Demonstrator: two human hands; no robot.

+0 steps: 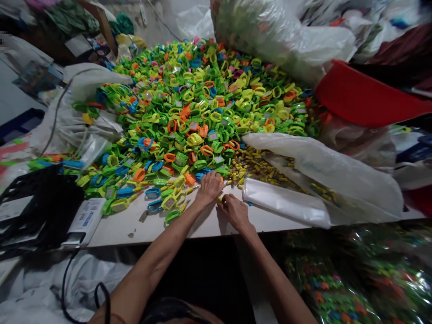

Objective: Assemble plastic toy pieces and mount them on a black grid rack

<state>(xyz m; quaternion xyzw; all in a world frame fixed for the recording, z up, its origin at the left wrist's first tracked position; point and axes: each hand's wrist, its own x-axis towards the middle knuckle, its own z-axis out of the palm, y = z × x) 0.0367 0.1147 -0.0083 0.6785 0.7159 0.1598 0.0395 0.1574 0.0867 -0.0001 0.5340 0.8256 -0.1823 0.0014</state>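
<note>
A large heap of plastic toy watches (182, 112), in green, yellow, orange and blue, covers the white table (131, 227). At its front edge, my left hand (211, 186) reaches palm down with fingers extended over a blue toy watch (201, 174); its fingertips are partly hidden among the pieces. Just right of and nearer than it, my right hand (235, 210) has thumb and fingers pinched around a small yellow stick (220, 199), mostly covered by the fingers. Many similar small yellow sticks (251, 166) lie loose beyond my right hand.
A rolled clear plastic sheet (286, 202) lies right of my right hand, before an open plastic bag (351, 175). A white box-shaped device (88, 218) and black trays (37, 207) are at left. Filled bags (337, 279) stand below the table at right.
</note>
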